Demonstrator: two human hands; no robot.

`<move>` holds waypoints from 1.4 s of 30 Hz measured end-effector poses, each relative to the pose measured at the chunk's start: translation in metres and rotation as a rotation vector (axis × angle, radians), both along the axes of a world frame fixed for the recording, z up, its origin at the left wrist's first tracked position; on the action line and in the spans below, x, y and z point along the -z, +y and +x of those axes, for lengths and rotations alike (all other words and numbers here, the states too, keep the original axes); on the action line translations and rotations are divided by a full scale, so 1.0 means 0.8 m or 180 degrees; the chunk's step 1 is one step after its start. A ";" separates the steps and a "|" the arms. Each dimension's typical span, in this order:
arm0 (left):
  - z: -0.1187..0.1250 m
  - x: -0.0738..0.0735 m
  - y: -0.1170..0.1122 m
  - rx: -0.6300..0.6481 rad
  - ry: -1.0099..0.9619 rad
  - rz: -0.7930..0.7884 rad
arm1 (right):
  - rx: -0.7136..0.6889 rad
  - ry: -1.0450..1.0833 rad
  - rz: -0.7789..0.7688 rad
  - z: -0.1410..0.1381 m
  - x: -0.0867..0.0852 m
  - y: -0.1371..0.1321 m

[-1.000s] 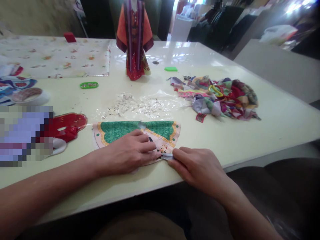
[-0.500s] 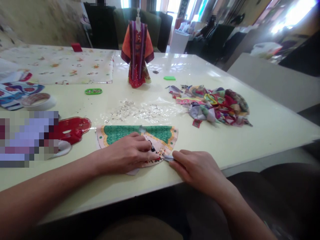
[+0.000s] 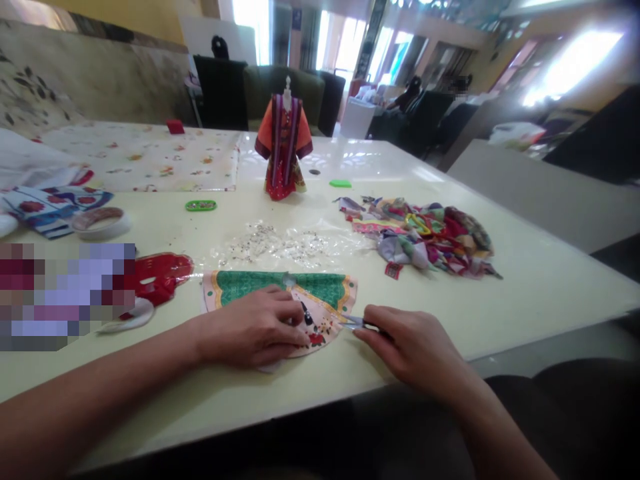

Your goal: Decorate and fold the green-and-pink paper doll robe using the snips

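Observation:
A fan-shaped piece of printed fabric (image 3: 255, 281), green with a gold and cream border, lies near the table's front edge. Over its lower left part rests my left hand (image 3: 260, 327), fingers curled and pressing it down. A cream panel (image 3: 320, 327) with red flowers and a dark printed figure shows beside my fingertips. My right hand (image 3: 410, 343) is closed around small scissors (image 3: 354, 323), the dark handle mostly hidden in the fingers. The silver blades look slightly apart and point left at the fabric's right edge.
Small glittering bits (image 3: 275, 243) are spread on clear plastic beyond the fabric. A heap of cloth scraps (image 3: 425, 237) lies right. Farther back stands a dressed doll form (image 3: 285, 147). A tape roll (image 3: 101, 223), red packet (image 3: 163, 273) and green tray (image 3: 201, 206) sit left.
The view has tilted up, so everything sits lower. The scissors have moved slightly right, from over the fabric to its edge, and more of the floral panel shows. My left hand stays on the fabric.

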State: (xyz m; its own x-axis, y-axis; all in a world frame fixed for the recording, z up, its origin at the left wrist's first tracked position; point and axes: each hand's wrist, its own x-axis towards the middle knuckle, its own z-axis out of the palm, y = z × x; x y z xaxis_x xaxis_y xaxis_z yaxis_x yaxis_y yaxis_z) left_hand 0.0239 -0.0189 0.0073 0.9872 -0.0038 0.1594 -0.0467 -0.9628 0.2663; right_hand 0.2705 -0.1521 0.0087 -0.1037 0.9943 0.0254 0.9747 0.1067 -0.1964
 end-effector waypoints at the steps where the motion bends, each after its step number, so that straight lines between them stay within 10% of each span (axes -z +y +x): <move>1: 0.000 0.001 0.000 -0.0025 -0.0039 -0.0028 | 0.0027 0.0030 0.0081 0.004 -0.004 0.006; 12: 0.000 0.015 0.002 -0.1149 -0.0909 -0.2104 | 0.0029 0.0110 0.0660 -0.002 -0.047 0.146; 18: -0.001 0.013 0.003 -0.1768 -0.0873 -0.3453 | 0.0117 0.0002 0.0827 -0.009 -0.018 0.184; 23: -0.006 0.011 0.010 -0.2028 -0.1033 -0.2911 | 0.0098 0.0305 0.0612 0.026 0.007 0.187; 42: 0.011 -0.001 0.031 -0.1832 -0.0796 -0.1120 | -0.0247 -0.0119 -0.0203 0.051 -0.015 0.187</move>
State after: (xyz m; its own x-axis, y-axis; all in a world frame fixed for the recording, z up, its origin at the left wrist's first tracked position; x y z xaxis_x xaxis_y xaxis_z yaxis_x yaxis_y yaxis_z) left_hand 0.0327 0.0060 0.0081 0.7509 0.5995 0.2770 0.3424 -0.7121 0.6129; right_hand 0.3110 -0.0028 0.0205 -0.1802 0.9827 -0.0429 0.9707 0.1706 -0.1689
